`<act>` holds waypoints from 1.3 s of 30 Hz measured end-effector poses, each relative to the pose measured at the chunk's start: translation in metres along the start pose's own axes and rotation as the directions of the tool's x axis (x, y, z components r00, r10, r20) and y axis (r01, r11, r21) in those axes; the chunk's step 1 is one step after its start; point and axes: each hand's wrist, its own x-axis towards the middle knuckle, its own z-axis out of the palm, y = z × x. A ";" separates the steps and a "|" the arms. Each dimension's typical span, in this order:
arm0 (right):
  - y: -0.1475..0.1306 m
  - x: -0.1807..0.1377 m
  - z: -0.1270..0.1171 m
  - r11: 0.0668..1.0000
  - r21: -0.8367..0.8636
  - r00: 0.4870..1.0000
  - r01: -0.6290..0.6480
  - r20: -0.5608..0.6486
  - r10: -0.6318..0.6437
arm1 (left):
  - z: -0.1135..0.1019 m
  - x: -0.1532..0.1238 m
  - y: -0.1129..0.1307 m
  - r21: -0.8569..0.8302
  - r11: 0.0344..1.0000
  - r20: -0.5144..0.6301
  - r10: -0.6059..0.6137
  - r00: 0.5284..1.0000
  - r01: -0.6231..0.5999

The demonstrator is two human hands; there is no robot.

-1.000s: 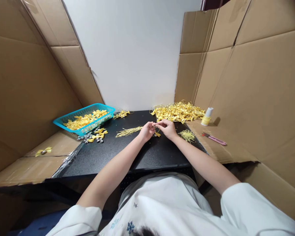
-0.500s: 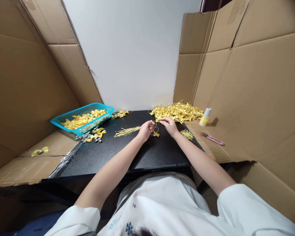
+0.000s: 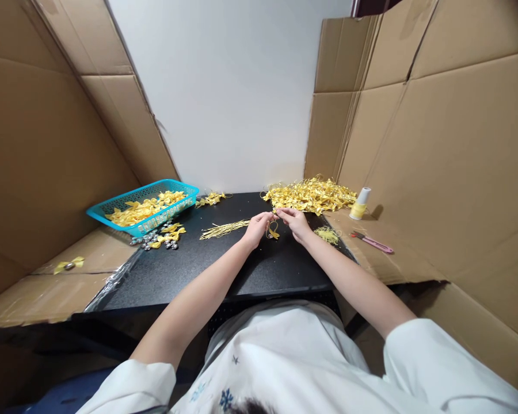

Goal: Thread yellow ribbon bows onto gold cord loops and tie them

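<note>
Both hands meet above the black table. My left hand [image 3: 257,230] is closed in a pinch on a thin yellow cord. Close on its right, my right hand [image 3: 297,225] pinches the same cord, the fingertips of both hands nearly touching. From the cord hangs a small yellow ribbon bow [image 3: 274,234], just under the fingers. The exact spot where the cord is gripped is too small to make out. A bundle of yellow cords [image 3: 223,230] lies left of my left hand. Beyond the hands spreads a big pile of yellow bows with cord loops [image 3: 314,194].
A turquoise basket [image 3: 166,221] of yellow bows stands at left, silver bells [image 3: 149,240] before it. On cardboard at right are a cord spool [image 3: 359,206] and a pink-handled cutter [image 3: 374,244]. Yellow cord scraps [image 3: 327,234] lie near my right wrist. Cardboard walls flank both sides.
My hands have come together. The right fingers, spread apart before, now pinch at the cord beside the left fingertips. The loop between the hands is smaller, and the bow still hangs below.
</note>
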 end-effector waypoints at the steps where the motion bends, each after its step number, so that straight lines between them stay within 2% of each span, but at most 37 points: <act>1: 0.000 0.000 0.000 1.000 0.004 1.000 -0.007 -0.006 0.007 | 0.000 0.000 0.000 0.007 1.000 0.000 0.007 1.000 -0.007; 10: 0.003 -0.001 0.000 0.999 -0.011 0.998 -0.053 0.022 0.053 | 0.004 -0.008 0.007 0.048 0.999 0.043 0.018 0.999 -0.020; 16: 0.004 0.001 -0.002 0.996 -0.088 0.999 0.033 0.035 -0.030 | 0.004 -0.008 0.011 0.044 0.999 0.038 0.019 0.999 -0.020; 24: -0.002 0.003 -0.006 0.950 -0.242 0.981 0.196 0.043 -0.192 | 0.004 -0.002 0.012 -0.019 0.998 0.061 -0.063 0.996 0.065; 31: -0.002 0.005 -0.008 0.914 -0.315 0.966 0.257 0.070 -0.248 | 0.004 -0.007 0.024 -0.228 0.955 0.132 -0.164 0.977 0.191; 39: -0.003 0.010 -0.015 0.890 -0.362 0.956 0.277 0.013 -0.293 | 0.001 -0.007 0.031 -0.196 0.973 0.047 -0.118 0.992 0.125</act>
